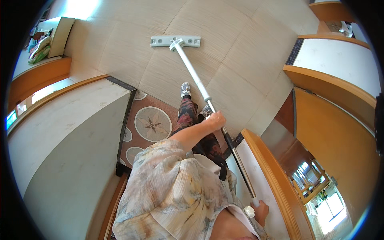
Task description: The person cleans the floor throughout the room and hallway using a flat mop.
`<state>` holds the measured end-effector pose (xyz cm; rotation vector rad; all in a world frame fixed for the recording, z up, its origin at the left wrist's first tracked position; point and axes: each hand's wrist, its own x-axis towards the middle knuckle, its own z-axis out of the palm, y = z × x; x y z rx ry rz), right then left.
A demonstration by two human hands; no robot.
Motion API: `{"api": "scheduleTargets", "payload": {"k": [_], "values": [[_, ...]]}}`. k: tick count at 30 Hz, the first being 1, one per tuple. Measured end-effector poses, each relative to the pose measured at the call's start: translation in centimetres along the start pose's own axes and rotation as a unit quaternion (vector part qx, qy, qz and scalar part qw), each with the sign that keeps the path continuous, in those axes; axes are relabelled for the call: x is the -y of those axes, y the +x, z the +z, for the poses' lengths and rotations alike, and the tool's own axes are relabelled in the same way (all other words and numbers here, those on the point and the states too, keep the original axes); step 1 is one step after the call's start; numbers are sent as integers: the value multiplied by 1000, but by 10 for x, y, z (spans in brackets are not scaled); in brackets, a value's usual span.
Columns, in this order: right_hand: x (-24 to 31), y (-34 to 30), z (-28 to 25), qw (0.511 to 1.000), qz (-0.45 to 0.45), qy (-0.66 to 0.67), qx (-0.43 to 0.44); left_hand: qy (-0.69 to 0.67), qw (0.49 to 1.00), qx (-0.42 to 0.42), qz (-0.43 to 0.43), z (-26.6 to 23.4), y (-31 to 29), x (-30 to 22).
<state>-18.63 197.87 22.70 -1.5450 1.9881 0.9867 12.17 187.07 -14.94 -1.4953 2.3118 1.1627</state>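
A flat mop [191, 71] with a long pole slants from the lower right up to the floor ahead. Its pale grey head [164, 41] rests on the beige tiles. Partway down the pole, below a grey collar, my left hand [217, 121] is closed around the metal shaft. Close to my body at the lower right, my right hand [262, 212] grips the pole's pale end; its fingers are partly hidden. My two feet in checked shoes [185, 89] stand behind the mop head, at the doorway.
Beige tiled floor [240, 64] stretches ahead. A reddish threshold with star-patterned circles [153, 124] lies by my legs. Wood-trimmed walls flank me, with a wooden frame edge [276, 180] beside the pole. An orange-brown door [336, 144] stands at right, and a cabinet [62, 36] far left.
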Motion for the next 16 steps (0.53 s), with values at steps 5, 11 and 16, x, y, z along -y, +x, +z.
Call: {"api": "scheduleTargets", "payload": {"k": [5,11,16], "values": [[-63,-34,10,999,8,-16,34,-43,996,65,53,-8,-32,-59],[-87,-44,10,988,67,-110,-83,-81,994,-66,37,2,-50,-85],[-72,-27,7,991,62,-89,-74,-62,991,-117,-3,-11,-52,-65]]}}
